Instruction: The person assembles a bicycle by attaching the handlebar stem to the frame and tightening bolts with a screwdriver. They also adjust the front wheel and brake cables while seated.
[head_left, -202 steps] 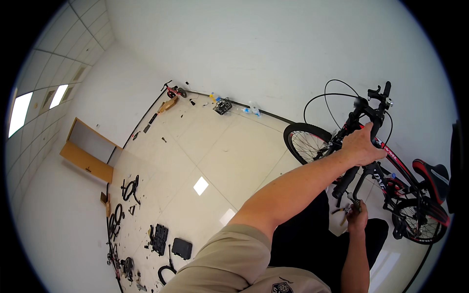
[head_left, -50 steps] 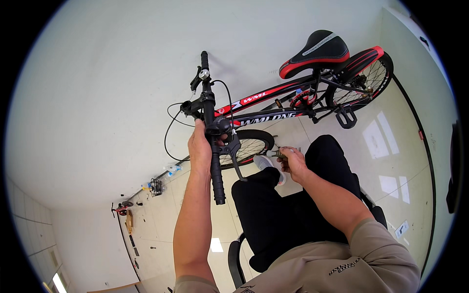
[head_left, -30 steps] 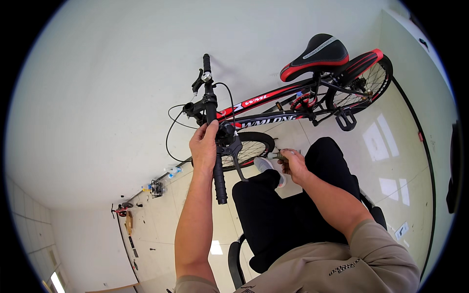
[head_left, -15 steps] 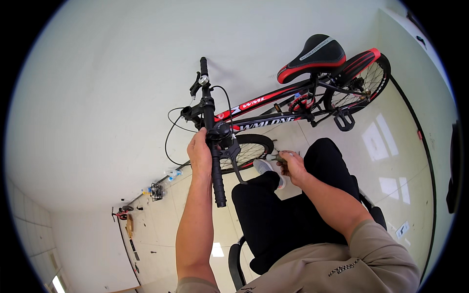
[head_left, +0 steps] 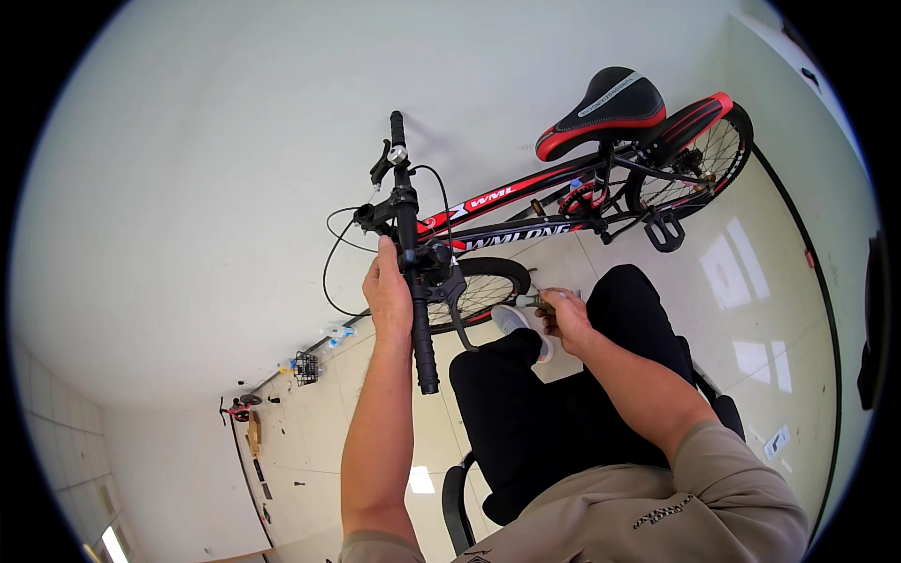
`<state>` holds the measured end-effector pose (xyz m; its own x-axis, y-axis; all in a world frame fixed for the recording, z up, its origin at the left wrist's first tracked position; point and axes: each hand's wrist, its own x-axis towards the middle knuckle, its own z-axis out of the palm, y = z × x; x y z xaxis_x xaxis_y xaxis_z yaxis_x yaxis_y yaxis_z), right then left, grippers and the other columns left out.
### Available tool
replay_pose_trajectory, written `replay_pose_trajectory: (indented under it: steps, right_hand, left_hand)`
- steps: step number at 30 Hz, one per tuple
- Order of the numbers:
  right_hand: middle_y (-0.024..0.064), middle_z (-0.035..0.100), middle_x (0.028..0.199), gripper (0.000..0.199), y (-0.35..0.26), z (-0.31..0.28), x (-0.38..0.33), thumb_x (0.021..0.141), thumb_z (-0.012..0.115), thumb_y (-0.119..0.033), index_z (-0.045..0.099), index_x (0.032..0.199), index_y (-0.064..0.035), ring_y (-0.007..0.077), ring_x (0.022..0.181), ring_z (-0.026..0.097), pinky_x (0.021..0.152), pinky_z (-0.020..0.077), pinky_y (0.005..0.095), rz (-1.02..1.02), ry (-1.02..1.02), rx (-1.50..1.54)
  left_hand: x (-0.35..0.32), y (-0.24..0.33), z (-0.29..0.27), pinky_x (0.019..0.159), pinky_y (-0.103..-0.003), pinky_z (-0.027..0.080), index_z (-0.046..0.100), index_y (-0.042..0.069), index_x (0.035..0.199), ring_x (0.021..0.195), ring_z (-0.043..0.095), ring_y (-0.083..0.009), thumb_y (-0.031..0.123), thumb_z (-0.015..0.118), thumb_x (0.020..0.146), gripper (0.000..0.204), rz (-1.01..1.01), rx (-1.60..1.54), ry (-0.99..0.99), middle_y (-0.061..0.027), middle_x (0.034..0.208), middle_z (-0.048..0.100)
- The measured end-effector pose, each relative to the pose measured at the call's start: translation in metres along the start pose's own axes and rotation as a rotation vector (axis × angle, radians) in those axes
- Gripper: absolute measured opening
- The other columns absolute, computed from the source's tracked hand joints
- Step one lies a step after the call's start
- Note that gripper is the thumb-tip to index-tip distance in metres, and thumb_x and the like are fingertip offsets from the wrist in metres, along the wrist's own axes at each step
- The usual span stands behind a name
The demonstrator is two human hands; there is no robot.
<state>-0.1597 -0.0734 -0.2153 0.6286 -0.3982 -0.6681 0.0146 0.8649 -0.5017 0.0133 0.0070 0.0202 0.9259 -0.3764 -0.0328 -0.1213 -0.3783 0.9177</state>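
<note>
A black bicycle handlebar (head_left: 407, 225) runs up and down in front of me. My left hand (head_left: 386, 289) grips it beside the stem, thumb pointing up along the bar and the other fingers hidden under it. Right of that hand sit a black gear shifter (head_left: 436, 255) and a brake lever (head_left: 454, 302). Above my right knee, my right hand (head_left: 565, 314) is closed on a small tool (head_left: 537, 301) with a greyish-green handle, partly covered by the fingers. It is apart from the bicycle, near the front wheel (head_left: 497, 281).
The red and black frame (head_left: 511, 233) leans along the white wall, with the saddle (head_left: 605, 105) and rear wheel (head_left: 699, 164) to the right. Cables loop left of the bar. A wire basket (head_left: 306, 369), bottles (head_left: 338, 335) and small parts lie by the wall at left.
The handlebar has rolled a little in my left hand's grip, so the shifter's round face shows less. My right hand stays nearly where it was, still holding the tool.
</note>
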Motion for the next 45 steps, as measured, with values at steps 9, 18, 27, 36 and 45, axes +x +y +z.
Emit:
replay_pose_trajectory:
  steps: [9, 18, 27, 36, 45]
  right_hand:
    - [0.0054, 0.064, 0.085, 0.024, -0.002, -0.006, -0.006, 0.094, 0.059, -0.027, 0.058, 0.113, -0.0117, 0.0152, 0.066, 0.054, 0.061, 0.0471, 0.0327, -0.024, -0.006, -0.01]
    - [0.0097, 0.066, 0.087, 0.026, 0.007, -0.009, -0.001, 0.087, 0.062, -0.015, 0.057, 0.111, -0.0102, 0.0159, 0.065, 0.056, 0.059, 0.049, 0.0329, -0.029, 0.033, -0.11]
    - [0.0139, 0.065, 0.098, 0.042, 0.016, -0.018, 0.003, 0.086, 0.058, -0.008, 0.048, 0.127, -0.0082, 0.0198, 0.071, 0.055, 0.064, 0.0471, 0.0371, -0.015, 0.068, -0.294]
    - [0.0106, 0.065, 0.092, 0.025, 0.031, -0.034, 0.019, 0.089, 0.059, -0.023, 0.059, 0.111, -0.0098, 0.0197, 0.07, 0.055, 0.063, 0.0456, 0.0343, 0.01, 0.08, -0.403]
    - [0.0044, 0.053, 0.069, 0.028, 0.032, -0.022, 0.011, 0.097, 0.059, -0.04, 0.055, 0.09, -0.0131, 0.0154, 0.053, 0.047, 0.05, 0.0396, 0.0306, 0.049, 0.184, -0.448]
  left_hand:
    - [-0.043, -0.109, -0.059, 0.061, -0.024, 0.048, 0.063, -0.002, 0.118, 0.068, 0.059, -0.0123, 0.04, 0.058, 0.099, 0.046, -0.172, -0.118, 0.054, -0.0061, 0.084, 0.065]
    - [-0.172, -0.16, -0.1, 0.076, -0.028, 0.05, 0.055, -0.004, 0.134, 0.087, 0.06, -0.0133, 0.018, 0.067, 0.092, 0.049, -0.364, -0.15, 0.274, -0.0079, 0.103, 0.065]
    - [-0.158, -0.138, -0.101, 0.078, -0.028, 0.051, 0.056, -0.002, 0.134, 0.089, 0.062, -0.0139, 0.015, 0.069, 0.09, 0.049, -0.221, -0.348, 0.338, -0.0078, 0.103, 0.067]
    - [-0.144, -0.156, -0.081, 0.07, -0.035, 0.053, 0.063, 0.003, 0.123, 0.076, 0.062, -0.025, 0.009, 0.074, 0.081, 0.043, 0.238, 0.318, 0.358, -0.0108, 0.091, 0.065]
    - [-0.146, -0.149, -0.076, 0.071, -0.035, 0.053, 0.064, 0.003, 0.121, 0.078, 0.062, -0.0229, 0.008, 0.074, 0.082, 0.04, 0.217, 0.189, 0.311, -0.0095, 0.093, 0.065]
